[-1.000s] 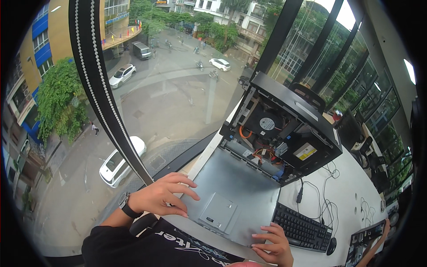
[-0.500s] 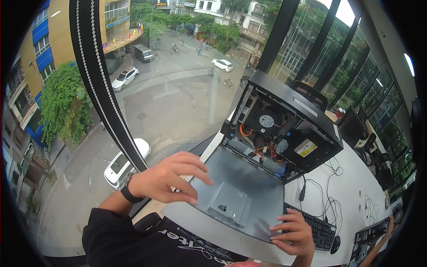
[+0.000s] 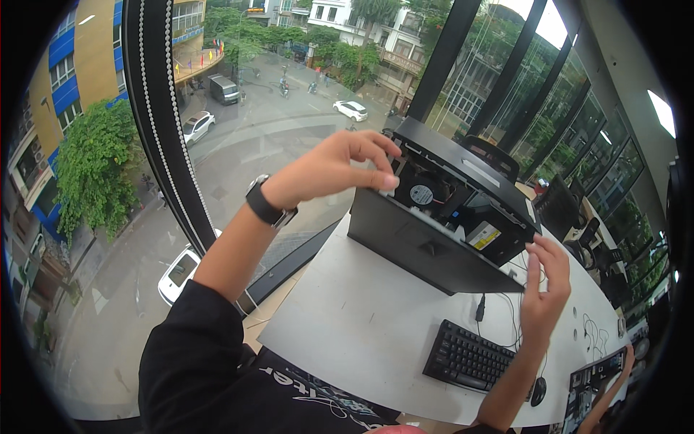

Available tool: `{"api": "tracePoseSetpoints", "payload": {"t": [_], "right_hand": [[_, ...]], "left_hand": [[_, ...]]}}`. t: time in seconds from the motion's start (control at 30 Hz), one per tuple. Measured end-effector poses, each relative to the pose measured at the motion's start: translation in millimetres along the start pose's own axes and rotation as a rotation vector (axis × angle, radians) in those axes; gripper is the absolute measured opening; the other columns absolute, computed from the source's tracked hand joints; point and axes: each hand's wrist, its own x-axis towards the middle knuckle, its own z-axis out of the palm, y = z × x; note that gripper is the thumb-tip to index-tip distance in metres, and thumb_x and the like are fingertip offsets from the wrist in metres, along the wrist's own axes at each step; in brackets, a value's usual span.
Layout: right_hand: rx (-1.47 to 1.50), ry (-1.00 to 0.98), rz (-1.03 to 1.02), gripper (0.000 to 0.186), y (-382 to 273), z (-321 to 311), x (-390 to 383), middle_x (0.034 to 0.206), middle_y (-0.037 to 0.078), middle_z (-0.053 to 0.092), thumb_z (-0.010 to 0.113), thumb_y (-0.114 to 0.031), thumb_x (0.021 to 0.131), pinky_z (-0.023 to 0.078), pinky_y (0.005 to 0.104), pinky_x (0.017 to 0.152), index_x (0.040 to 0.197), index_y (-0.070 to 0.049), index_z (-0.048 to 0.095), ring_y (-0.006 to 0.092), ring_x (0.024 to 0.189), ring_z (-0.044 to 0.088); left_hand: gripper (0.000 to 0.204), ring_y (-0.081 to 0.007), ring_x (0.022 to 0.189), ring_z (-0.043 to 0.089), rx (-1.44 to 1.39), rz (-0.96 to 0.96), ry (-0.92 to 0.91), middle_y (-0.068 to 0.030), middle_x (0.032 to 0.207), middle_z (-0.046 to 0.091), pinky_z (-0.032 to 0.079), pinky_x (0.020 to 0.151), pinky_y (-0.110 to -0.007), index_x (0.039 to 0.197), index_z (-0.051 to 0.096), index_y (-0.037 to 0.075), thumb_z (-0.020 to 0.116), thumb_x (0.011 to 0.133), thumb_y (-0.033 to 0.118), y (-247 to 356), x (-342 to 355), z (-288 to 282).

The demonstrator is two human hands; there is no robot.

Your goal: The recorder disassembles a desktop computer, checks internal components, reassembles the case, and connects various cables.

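Observation:
An open black computer case (image 3: 473,177) lies on a white table (image 3: 347,325), its fan (image 3: 421,194) and wiring showing. A dark grey side panel (image 3: 419,249) stands tilted up against the case's near side. My left hand (image 3: 325,170), with a black watch on the wrist, pinches the panel's upper left corner. My right hand (image 3: 546,282) is held upright, fingers spread, at the panel's right end beside the case. Whether it touches the panel is not clear.
A black keyboard (image 3: 470,358) and a mouse (image 3: 538,390) lie at the table's near right, with a cable (image 3: 479,307) running to the case. A black window post (image 3: 155,123) stands left. Another person's hand (image 3: 623,362) reaches in at lower right.
The side panel lay flat on the table under both hands. My left hand has swung it up against the case, and my right hand rose to its right end.

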Motion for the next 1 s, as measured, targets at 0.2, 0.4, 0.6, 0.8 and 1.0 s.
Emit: {"api": "tracePoseSetpoints", "payload": {"t": [0.2, 0.4, 0.6, 0.8, 1.0], "right_hand": [[-0.471, 0.147, -0.449, 0.034, -16, 53, 34, 0.132, 0.019, 0.064, 0.066, -0.021, 0.096, 0.038, 0.0485, 0.113, 0.122, 0.002, 0.067, 0.0391, 0.127, 0.055], [-0.562, 0.049, -0.284, 0.038, 10, 72, 66, 0.112, 0.019, 0.072, 0.060, -0.032, 0.101, 0.037, 0.0492, 0.113, 0.111, 0.003, 0.071, 0.0330, 0.109, 0.065], [-0.613, 0.276, -0.445, 0.032, 27, 90, 87, 0.074, 0.011, 0.056, 0.058, -0.022, 0.102, 0.043, 0.0488, 0.106, 0.077, -0.003, 0.058, 0.0312, 0.077, 0.057], [-0.607, 0.426, -0.478, 0.031, 36, 99, 89, 0.069, 0.010, 0.049, 0.059, -0.019, 0.100, 0.046, 0.0432, 0.087, 0.072, -0.005, 0.053, 0.0298, 0.071, 0.053], [-0.586, 0.480, -0.415, 0.033, 39, 105, 92, 0.065, 0.007, 0.046, 0.063, -0.018, 0.097, 0.041, 0.0387, 0.070, 0.069, -0.007, 0.050, 0.0260, 0.065, 0.050]], "left_hand": [[0.023, -0.0098, 0.091, 0.055, 0.106, -0.170, 0.071, -0.0022, 0.105, 0.063, 0.048, 0.078, -0.029, 0.092, 0.071, 0.005, 0.083, 0.087, 0.024, -3, 33, -1], [0.031, -0.0255, 0.090, 0.057, 0.745, 0.399, 0.557, -0.0067, 0.096, 0.065, 0.047, 0.086, -0.036, 0.097, 0.065, 0.004, 0.084, 0.082, 0.024, 0, 40, 21], [0.030, -0.0301, 0.108, 0.061, 0.774, 0.606, 0.505, -0.0105, 0.105, 0.069, 0.045, 0.097, -0.043, 0.095, 0.069, 0.004, 0.075, 0.090, 0.033, 4, 86, 62], [0.048, -0.0303, 0.074, 0.067, 1.008, 0.317, 0.381, -0.0122, 0.075, 0.070, 0.050, 0.079, -0.041, 0.072, 0.072, 0.003, 0.064, 0.097, 0.043, -10, 106, 88], [0.054, -0.0273, 0.051, 0.060, 0.949, 0.381, 0.510, -0.0070, 0.056, 0.063, 0.047, 0.060, -0.038, 0.057, 0.068, 0.005, 0.064, 0.097, 0.041, -21, 108, 92]]}}
